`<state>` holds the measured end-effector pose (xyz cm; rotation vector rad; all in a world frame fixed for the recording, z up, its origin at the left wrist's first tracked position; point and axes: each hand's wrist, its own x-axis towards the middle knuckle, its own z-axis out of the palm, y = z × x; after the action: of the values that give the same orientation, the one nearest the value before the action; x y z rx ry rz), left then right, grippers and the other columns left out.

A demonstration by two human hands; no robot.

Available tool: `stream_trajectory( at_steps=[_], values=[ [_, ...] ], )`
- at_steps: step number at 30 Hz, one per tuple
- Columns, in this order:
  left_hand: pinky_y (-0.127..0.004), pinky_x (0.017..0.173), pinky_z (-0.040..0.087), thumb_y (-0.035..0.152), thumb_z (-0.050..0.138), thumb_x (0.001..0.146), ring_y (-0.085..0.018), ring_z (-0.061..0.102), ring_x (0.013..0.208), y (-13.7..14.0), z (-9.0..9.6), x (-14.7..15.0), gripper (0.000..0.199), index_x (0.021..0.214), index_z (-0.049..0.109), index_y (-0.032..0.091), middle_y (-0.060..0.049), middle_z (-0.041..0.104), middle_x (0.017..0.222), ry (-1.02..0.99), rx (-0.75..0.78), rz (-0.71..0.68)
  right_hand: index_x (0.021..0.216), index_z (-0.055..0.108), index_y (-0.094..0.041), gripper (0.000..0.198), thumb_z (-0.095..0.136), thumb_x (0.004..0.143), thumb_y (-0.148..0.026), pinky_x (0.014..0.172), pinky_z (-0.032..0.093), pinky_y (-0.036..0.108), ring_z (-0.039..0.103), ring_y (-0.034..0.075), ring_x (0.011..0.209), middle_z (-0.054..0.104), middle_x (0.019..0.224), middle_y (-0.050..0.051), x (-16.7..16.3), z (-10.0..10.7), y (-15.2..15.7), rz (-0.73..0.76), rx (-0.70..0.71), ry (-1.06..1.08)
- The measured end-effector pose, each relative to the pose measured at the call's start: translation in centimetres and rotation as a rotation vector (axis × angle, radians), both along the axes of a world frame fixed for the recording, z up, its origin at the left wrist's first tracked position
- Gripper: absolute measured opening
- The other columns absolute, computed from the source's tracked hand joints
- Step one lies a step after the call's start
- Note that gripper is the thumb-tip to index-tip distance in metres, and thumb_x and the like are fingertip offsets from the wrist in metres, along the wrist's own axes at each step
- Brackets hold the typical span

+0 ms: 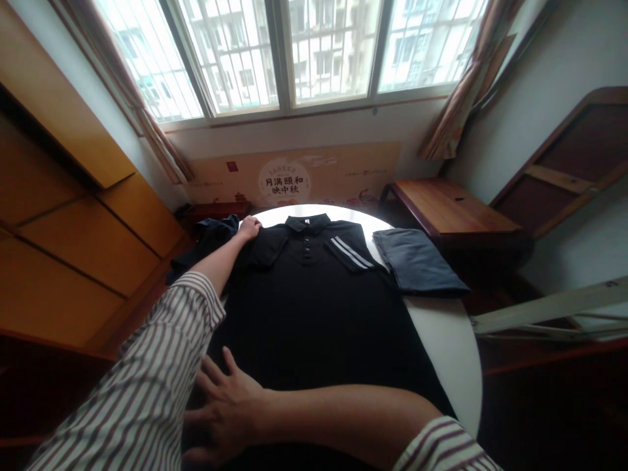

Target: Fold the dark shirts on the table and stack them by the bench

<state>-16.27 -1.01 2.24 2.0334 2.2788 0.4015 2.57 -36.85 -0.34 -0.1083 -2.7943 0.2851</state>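
Note:
A black polo shirt (pixel 314 314) lies spread on a round white table (pixel 441 333), collar at the far side. The sleeve on the right, with two white stripes, is folded inward over the front. My left hand (pixel 250 227) reaches to the far left, its fingers closed on the shirt's edge near the shoulder and sleeve. Lower down, my right hand (pixel 226 407) crosses to the left side and lies with spread fingers on the shirt's lower left part. Dark clothes (pixel 209 239) hang in a loose heap beyond my left hand, partly hidden by my arm.
A folded dark blue-grey garment (pixel 419 261) rests on the table's right side, overhanging its edge. Behind stands a low wooden table (pixel 456 206). Wooden cabinets (pixel 88 248) line the left, and a barred window (pixel 294 52) fills the back. A whitish frame (pixel 549 307) juts in at right.

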Motion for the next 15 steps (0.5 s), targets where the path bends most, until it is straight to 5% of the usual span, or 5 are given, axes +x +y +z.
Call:
stream_trajectory(
  at_steps=[8,15],
  values=[
    [-0.025,0.091,0.048,0.043,0.06,0.087,-0.023,0.065,0.108,-0.1,-1.2,-1.3,0.042,0.116,0.065,0.013,-0.013,0.071,0.112,-0.091,-0.052,0.151,0.13,0.052,-0.031,0.053,0.043,0.091,-0.066,0.103,0.036,0.061,0.044,0.03,0.123,0.045,0.142,0.01,-0.2,-0.6,0.0,0.034,0.063,0.043],
    [-0.025,0.08,0.053,0.04,0.072,0.077,-0.025,0.07,0.094,0.4,-0.6,-1.6,0.034,0.095,0.073,0.012,-0.011,0.075,0.094,-0.132,-0.126,0.16,0.113,0.06,-0.024,0.054,0.049,0.085,-0.069,0.083,0.05,0.048,0.059,0.028,0.096,0.065,0.101,0.009,-1.9,-0.8,-0.6,0.05,0.02,-0.04]
  ],
)
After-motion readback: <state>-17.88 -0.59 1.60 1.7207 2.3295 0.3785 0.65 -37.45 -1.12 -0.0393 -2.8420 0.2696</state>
